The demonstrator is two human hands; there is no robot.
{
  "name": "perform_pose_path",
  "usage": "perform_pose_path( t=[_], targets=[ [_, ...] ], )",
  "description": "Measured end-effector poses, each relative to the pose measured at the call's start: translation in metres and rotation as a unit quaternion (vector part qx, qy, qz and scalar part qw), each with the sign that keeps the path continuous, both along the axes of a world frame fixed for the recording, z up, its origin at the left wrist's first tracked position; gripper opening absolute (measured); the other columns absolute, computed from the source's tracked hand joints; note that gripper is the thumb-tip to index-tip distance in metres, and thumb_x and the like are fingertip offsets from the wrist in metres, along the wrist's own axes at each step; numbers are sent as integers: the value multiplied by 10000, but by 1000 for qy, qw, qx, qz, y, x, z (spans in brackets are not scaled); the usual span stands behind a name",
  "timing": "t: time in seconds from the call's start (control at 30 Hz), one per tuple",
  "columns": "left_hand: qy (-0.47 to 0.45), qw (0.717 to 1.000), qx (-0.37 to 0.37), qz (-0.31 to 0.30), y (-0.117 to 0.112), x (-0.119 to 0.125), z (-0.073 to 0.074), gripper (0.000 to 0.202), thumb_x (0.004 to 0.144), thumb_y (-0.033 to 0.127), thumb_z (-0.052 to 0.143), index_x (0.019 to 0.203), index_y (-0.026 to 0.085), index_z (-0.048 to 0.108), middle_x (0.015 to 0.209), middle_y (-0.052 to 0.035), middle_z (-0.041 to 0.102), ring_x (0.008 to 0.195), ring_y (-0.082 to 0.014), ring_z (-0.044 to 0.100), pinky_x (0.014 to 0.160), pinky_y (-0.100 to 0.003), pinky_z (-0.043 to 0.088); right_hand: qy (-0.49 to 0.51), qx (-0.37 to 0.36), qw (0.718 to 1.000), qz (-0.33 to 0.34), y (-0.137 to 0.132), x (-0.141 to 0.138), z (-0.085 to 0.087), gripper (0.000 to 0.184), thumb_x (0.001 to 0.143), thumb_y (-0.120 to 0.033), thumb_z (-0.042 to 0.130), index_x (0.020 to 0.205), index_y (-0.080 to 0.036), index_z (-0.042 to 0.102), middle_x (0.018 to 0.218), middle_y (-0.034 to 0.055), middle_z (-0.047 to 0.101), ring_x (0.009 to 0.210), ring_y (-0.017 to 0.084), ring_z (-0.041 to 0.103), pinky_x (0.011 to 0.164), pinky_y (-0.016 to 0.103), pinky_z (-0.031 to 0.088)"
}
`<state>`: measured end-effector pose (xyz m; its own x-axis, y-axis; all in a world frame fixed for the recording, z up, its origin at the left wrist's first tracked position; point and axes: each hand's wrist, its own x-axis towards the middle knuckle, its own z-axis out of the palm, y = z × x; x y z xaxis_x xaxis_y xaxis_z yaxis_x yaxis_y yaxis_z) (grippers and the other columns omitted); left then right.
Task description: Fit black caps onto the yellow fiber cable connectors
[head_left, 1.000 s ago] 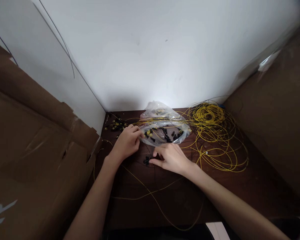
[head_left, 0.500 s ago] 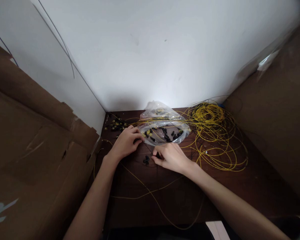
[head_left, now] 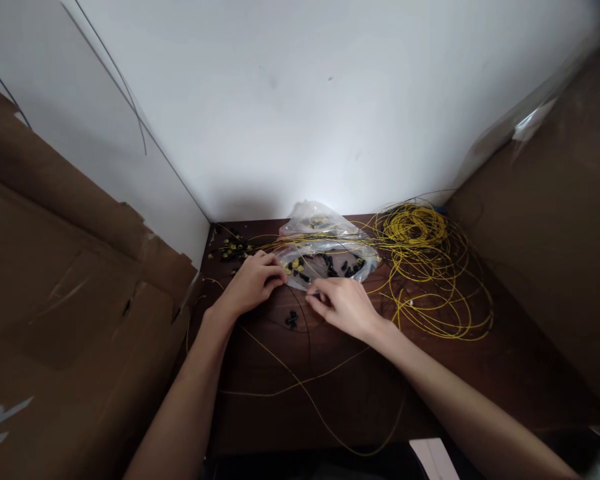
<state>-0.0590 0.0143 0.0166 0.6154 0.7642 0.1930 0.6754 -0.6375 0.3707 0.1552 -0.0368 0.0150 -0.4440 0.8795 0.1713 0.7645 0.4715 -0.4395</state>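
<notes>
My left hand (head_left: 255,280) is closed in a pinch at the left edge of a clear plastic bag (head_left: 275,250). From its fingertips a thin dark wire (head_left: 303,303) curves down over the brown table. To the right, my right hand (head_left: 345,303) is at the bag's front edge, thumb and forefinger together; whatever is between them is too small to make out. Small black and yellow connector-like parts (head_left: 333,267) lie in or on the bag. A little cluster of black parts (head_left: 291,319) rests on the table between my hands.
A tangled coil of yellow cable (head_left: 445,250) lies at the right, its strands crossing the bag toward black-and-yellow ends (head_left: 233,250) at the left. A loose yellow cable (head_left: 325,413) loops in front. Cardboard (head_left: 80,320) stands at the left and brown board (head_left: 550,247) at the right.
My right hand has moved slightly up, toward the bag's front edge. The dark wire, which ran toward my right hand, now hangs down in a curve between my hands. My left hand stays nearly still.
</notes>
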Motion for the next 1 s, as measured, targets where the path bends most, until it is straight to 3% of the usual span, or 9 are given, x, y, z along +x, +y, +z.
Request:
perform_pose_path(
  t=[0.2, 0.43, 0.6, 0.77, 1.0],
  targets=[
    [-8, 1000, -9, 5, -3, 2, 2, 135, 783, 145, 521, 761, 185, 649, 852, -42, 543, 864, -181, 452, 800, -323, 389, -9, 29, 997, 67, -8, -9, -1, 208, 813, -376, 563, 801, -186, 647, 757, 24, 655, 710, 146, 572, 583, 243, 299],
    [-6, 1000, -16, 3, -6, 3, 4, 160, 673, 66, 498, 653, 176, 613, 867, -39, 533, 861, -186, 457, 816, -340, 401, -9, 9, 987, 159, -7, -7, -1, 168, 844, -281, 534, 912, -195, 661, 822, 24, 671, 764, 143, 585, 645, 242, 346],
    [-21, 999, -4, 24, -6, 1, 8, 260, 603, -5, 434, 725, 165, 588, 875, -47, 520, 874, -187, 472, 798, -328, 418, -4, 2, 983, 185, -7, -6, -1, 169, 852, -241, 515, 934, -212, 661, 835, 17, 672, 763, 135, 589, 667, 238, 354],
    [19, 998, -3, 62, -6, -8, 12, 241, 618, 23, 449, 737, 168, 600, 814, -44, 521, 815, -189, 482, 728, -313, 430, -2, 0, 985, 174, -6, -6, -3, 170, 859, -262, 506, 916, -211, 658, 833, 11, 677, 750, 136, 597, 637, 232, 349],
    [13, 998, -19, 63, -5, -14, 8, 140, 734, 150, 536, 805, 183, 652, 879, -45, 565, 871, -192, 505, 804, -329, 428, -17, -5, 996, 86, -5, -7, -2, 164, 868, -231, 487, 868, -194, 646, 833, 19, 676, 752, 137, 608, 614, 233, 337]
  ],
)
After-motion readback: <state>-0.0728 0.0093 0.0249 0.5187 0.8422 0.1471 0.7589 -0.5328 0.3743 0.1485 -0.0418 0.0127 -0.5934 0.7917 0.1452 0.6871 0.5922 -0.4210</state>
